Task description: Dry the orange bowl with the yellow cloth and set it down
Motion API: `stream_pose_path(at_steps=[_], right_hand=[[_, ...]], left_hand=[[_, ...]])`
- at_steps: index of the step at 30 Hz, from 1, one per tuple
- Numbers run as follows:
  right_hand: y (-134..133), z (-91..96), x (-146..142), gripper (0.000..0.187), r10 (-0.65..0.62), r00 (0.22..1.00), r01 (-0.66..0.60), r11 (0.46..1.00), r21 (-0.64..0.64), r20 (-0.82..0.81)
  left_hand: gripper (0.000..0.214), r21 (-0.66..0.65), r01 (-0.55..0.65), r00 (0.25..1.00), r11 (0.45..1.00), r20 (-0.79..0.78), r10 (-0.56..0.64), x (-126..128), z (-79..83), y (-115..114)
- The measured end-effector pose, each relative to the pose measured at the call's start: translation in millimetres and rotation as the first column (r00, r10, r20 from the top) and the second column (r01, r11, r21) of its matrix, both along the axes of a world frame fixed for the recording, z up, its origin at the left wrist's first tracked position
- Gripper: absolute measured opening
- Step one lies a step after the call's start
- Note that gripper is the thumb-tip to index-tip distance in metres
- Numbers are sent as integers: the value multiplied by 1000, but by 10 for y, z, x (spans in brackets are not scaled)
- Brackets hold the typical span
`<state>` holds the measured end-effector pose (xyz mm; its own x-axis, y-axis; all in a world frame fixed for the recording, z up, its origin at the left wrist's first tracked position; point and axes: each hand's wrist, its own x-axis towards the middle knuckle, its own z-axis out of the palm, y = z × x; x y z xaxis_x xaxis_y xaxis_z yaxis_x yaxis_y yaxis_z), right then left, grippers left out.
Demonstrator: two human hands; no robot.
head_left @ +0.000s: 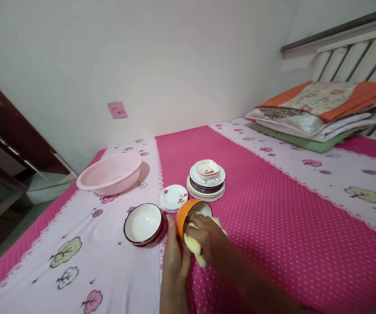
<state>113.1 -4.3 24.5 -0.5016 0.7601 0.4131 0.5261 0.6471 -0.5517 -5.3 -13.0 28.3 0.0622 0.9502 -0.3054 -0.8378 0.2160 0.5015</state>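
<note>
My left hand (175, 255) cups the near side of an orange bowl (185, 214) that is tilted on its side over the pink bedsheet. My right hand (207, 237) is closed on a yellow cloth (194, 249) and presses it against the bowl's rim and white inside. Just left of the orange bowl sits a red-rimmed white bowl (143, 223), upright. Behind them lie a small flowered saucer stack (174, 197) and a taller stack of plates (206, 184) topped by a small square dish (207, 168).
A pink plastic basin (111, 174) stands at the back left of the bed. Folded bedding and pillows (315, 114) are piled at the far right by a headboard. A dark wooden cabinet (8, 131) stands off the left edge.
</note>
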Motion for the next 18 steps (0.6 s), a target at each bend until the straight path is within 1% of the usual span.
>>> stream_pose_path(at_steps=[1,2,3,5,7,9,12,14,15,16,18], right_hand=[[16,-23,14,11,-28,999,28,1000,14,30],[28,-37,31,13,-51,998,50,999,14,23],[36,-40,51,14,-66,998,66,998,-1,-16],[44,-15,97,16,-79,985,69,995,-68,-156],[46,34,142,15,-86,943,33,985,-167,-321],[49,78,170,12,-94,886,-29,966,-257,-454],[52,90,165,8,-121,808,-109,931,-347,-577],[50,60,139,8,-117,796,-114,934,-337,-593],[50,38,125,11,-98,815,-100,947,-305,-572],[51,14,111,14,-70,846,-82,963,-258,-529],[53,-30,91,21,-8,922,-48,990,-135,-388]], left_hand=[[53,30,21,999,999,-31,-20,-1,-4,-13],[52,58,47,996,997,-77,-43,-4,-4,-29],[51,81,82,988,993,-137,-70,-12,0,-46],[56,134,156,958,979,-261,-117,-38,16,-75],[64,202,208,928,957,-349,-128,-65,31,-89],[70,256,218,913,942,-395,-104,-80,25,-82],[74,286,211,889,935,-453,-63,-85,-38,-43],[73,303,213,875,929,-481,-44,-91,-105,-11],[71,307,209,871,929,-490,-34,-99,-140,4],[68,306,199,868,931,-496,-23,-109,-174,18],[63,285,148,862,947,-507,18,-130,-232,43]])
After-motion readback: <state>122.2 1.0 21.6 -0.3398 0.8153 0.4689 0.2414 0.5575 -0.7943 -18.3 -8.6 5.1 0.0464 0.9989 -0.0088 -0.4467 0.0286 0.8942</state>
